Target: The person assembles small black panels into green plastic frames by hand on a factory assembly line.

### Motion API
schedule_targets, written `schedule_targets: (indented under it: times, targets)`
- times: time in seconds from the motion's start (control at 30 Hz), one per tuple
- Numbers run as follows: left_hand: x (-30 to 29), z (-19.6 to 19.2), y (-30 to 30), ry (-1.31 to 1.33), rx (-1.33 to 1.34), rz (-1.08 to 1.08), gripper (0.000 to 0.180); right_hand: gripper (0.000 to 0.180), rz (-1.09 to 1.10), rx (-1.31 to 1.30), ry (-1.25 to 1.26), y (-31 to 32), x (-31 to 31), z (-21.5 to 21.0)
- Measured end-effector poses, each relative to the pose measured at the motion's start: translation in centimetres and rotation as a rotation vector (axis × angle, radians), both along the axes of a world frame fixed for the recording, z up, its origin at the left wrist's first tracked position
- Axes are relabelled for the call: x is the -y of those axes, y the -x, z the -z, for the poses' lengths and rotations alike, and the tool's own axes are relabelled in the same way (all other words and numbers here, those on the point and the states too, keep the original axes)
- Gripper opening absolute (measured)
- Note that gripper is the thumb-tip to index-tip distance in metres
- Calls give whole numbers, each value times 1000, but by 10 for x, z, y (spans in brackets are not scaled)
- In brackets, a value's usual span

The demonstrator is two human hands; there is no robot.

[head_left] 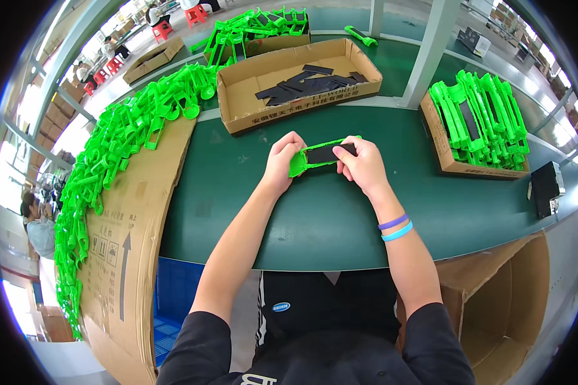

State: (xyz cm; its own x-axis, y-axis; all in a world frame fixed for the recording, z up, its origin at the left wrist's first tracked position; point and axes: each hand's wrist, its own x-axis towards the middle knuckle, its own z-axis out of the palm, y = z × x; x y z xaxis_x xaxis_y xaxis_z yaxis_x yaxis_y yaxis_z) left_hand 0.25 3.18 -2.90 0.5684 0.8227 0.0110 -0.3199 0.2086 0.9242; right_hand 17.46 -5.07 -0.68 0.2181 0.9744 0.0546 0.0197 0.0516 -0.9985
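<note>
At your far left, a long heap of bright green plastic parts [119, 138] spills along a curved sheet of brown cardboard [138, 212] that laps onto the green table [314, 218]. Just right of the heap's upper end, a shallow cardboard tray [237, 96] holds loose black strips [311, 80].

At centre, above the bare table, your left hand [282, 160] is closed on the rounded left end of a green plastic piece [301, 163], thumb and fingers wrapped round it. The piece runs level between your two hands, held just above the tabletop, with a black strip [327, 153] lying in its frame. Your right hand [362, 165] grips the other end, fingertips pressed down on the strip's right edge. Two bands, purple and blue [396, 228], circle that wrist.

Further right, well apart from your hands, a second cardboard box [438, 138] stands packed with green pieces already carrying black strips [478, 115]. At the table's right edge sits a small black box [545, 186], and below it an open brown carton [500, 301].
</note>
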Motion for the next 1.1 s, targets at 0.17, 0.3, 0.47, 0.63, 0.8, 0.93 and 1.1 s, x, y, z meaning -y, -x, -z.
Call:
schedule_targets:
  times: [0.17, 0.3, 0.47, 0.63, 0.8, 0.93, 1.1]
  targets:
    - [4, -2, 1, -74, -34, -6, 10, 11, -6, 0, 29, 4, 2, 0]
    - [6, -1, 2, -122, -46, -5, 11, 10, -11, -28, 55, 4, 3, 1]
    - [6, 0, 3, -163, -115, 13, 12, 10, -14, -27, 77, 8, 3, 3]
    - [5, -2, 2, -141, -111, 2, 13, 9, -24, -63, 52, 8, 1, 9]
    - [4, 0, -2, -147, -111, 13, 15, 9, -61, -106, 73, -1, -1, 9]
    - [4, -2, -1, -144, -100, 41, 17, 10, -60, -70, 64, -4, -3, 8]
    - [6, -3, -5, -193, -180, -7, 21, 15, 30, 175, 41, -5, -4, 9]
